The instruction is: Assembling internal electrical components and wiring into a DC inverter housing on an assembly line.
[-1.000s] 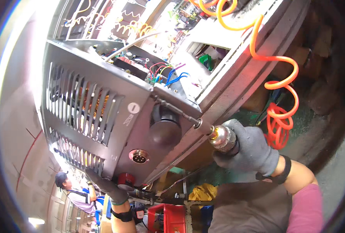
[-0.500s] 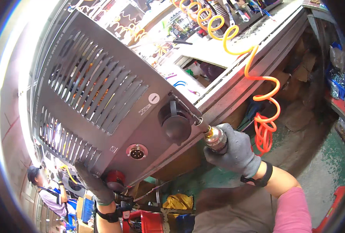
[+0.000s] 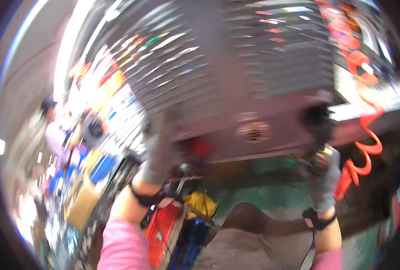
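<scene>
A grey metal machine housing (image 3: 222,103) with rows of vent slots fills the upper middle, smeared by motion. Along its lower strip are a round multi-pin socket (image 3: 254,132), a red round part (image 3: 199,147) and a black round cap (image 3: 316,119). My left hand (image 3: 158,146), in a grey glove, lies against the housing's lower left edge, its blurred fingers stretched upward. Below the black cap, my gloved right hand (image 3: 322,177) is closed round a power screwdriver (image 3: 323,155) with a metal and brass-coloured front. Its tip cannot be made out.
An orange coiled hose (image 3: 368,146) hangs at the right beside the workbench edge (image 3: 370,108). Below my left arm are a red bin (image 3: 161,231), a yellow cloth-like item (image 3: 201,203) and a blue bin (image 3: 192,243). Another person (image 3: 58,135) stands at far left near cardboard boxes (image 3: 82,204).
The view has swung, so the housing now faces me more squarely and sits farther right. My right hand with the screwdriver appears lower beneath the black cap, and my left hand is still at the housing.
</scene>
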Demonstrator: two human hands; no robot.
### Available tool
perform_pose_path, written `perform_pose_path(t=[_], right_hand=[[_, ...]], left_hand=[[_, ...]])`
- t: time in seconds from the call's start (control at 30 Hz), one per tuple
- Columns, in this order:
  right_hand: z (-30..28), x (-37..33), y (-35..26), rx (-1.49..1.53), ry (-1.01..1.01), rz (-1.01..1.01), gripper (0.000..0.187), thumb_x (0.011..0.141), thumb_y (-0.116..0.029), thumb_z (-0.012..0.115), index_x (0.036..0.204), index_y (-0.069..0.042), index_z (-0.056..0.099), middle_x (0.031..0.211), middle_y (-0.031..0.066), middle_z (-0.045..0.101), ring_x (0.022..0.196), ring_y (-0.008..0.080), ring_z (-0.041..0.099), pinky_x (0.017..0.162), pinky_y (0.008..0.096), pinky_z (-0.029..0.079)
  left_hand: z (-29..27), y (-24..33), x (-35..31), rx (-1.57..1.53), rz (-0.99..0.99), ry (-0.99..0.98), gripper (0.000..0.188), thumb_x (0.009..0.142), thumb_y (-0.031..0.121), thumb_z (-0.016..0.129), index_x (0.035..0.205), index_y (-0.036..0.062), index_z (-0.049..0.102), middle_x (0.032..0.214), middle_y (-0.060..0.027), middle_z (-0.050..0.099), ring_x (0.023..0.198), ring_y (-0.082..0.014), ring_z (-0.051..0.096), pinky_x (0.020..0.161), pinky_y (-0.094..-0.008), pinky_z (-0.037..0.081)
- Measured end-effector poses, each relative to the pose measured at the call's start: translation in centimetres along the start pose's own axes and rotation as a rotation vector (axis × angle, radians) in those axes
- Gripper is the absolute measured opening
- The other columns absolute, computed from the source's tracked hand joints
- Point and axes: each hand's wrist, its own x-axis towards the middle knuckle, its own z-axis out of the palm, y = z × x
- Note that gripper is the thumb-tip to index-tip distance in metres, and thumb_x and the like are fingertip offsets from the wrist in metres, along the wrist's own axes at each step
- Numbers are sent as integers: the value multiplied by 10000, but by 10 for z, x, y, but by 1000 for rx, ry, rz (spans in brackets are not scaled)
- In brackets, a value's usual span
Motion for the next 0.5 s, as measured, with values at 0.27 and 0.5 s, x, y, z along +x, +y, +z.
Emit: perform_pose_path(t=[0.27, 0.5], right_hand=[[-6, -48, 106, 359, -10, 326, 503, 804, 18, 655, 1237, 34, 399, 1142, 94, 523, 1059, 164, 519, 917, 291, 437], [-38, -107, 51, 170, -579, 437, 663, 673, -40, 774, 1251, -22, 450, 1025, 113, 567, 893, 172, 532, 771, 305, 493]], left_hand=[[-82, -6, -4, 414, 115, -73, 363, 884, 117, 588, 1227, 26, 509, 1099, -56, 588, 984, -123, 550, 861, -303, 462], [-267, 24, 42, 1240, -553, -277, 174, 776, 88, 601, 922, 15, 662, 778, -59, 667, 684, -127, 633, 657, -265, 510]])
